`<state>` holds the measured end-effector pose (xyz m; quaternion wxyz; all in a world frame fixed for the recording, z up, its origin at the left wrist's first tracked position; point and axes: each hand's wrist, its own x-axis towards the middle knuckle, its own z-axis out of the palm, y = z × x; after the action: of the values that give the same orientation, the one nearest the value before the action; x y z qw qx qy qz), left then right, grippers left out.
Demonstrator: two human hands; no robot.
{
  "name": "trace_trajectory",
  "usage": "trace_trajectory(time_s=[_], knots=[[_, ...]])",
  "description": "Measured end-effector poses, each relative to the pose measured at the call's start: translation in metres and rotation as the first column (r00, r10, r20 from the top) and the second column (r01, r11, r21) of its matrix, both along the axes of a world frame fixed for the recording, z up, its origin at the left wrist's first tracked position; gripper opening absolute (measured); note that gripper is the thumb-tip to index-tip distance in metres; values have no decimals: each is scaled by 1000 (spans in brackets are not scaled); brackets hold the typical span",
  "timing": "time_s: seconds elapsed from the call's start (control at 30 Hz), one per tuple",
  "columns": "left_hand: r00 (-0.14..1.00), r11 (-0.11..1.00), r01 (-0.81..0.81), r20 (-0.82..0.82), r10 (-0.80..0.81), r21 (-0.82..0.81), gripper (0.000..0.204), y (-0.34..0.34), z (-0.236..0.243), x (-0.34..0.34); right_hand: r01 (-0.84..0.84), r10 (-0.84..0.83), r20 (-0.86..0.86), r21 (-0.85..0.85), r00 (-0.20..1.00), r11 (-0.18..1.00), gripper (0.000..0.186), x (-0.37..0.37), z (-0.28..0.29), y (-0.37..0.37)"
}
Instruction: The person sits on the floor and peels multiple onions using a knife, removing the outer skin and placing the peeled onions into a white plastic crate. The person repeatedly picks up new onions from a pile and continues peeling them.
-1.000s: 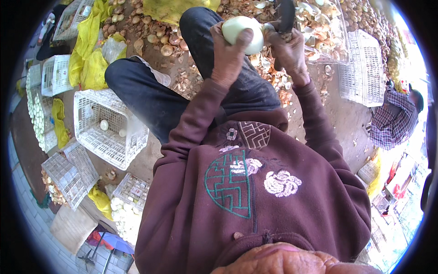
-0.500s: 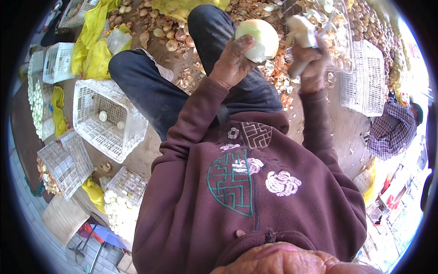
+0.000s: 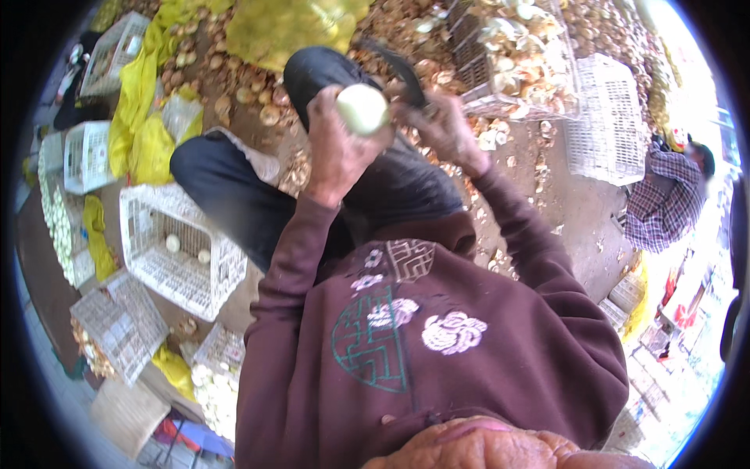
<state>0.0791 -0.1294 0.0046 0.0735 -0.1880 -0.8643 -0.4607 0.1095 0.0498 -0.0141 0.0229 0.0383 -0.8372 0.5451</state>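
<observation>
My left hand [image 3: 337,148] is wrapped round a pale, peeled onion [image 3: 362,109] held above my knee. Close beside it, my right hand [image 3: 447,131] is closed on a knife [image 3: 405,74], whose dark blade points up and to the left. The right fingers come near the onion's right side; whether they touch it I cannot tell. Past the right hand stands a crate [image 3: 476,59] heaped with onion skins [image 3: 523,59]. To the left, a white plastic crate [image 3: 183,277] holds peeled onions [image 3: 173,243].
Unpeeled onions [image 3: 269,115] and loose skins cover the ground ahead. An upturned-looking white crate [image 3: 603,117] stands at right, near a person in a checked shirt [image 3: 668,195]. Yellow mesh sacks [image 3: 293,31] and more crates [image 3: 121,324] lie around on the left.
Both hands have moved left in the picture and closer together. The right hand's blurred pale bundle no longer shows; the knife blade now stands out. The onion stays in my left hand.
</observation>
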Motion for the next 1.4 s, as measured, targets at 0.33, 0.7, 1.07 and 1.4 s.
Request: trace_trajectory(time_s=[0.33,0.7,1.07,1.4], knots=[[998,998,-61,-7,61,1,55,-3,-8,4,-75,74,-111,-1,991,997,35,-8,20,-19],[781,525,-192,453,-430,829,51,-33,-17,5,118,-53,367,-156,929,981,28,-20,-10,-10],[795,151,-385,410,-446,911,57,-99,15,23,514,-525,305,125,794,849,36,-23,-36,266],[317,92,-921,591,742,379,59,-377,-61,99,535,-362,547,-194,755,822,32,-79,-57,243]])
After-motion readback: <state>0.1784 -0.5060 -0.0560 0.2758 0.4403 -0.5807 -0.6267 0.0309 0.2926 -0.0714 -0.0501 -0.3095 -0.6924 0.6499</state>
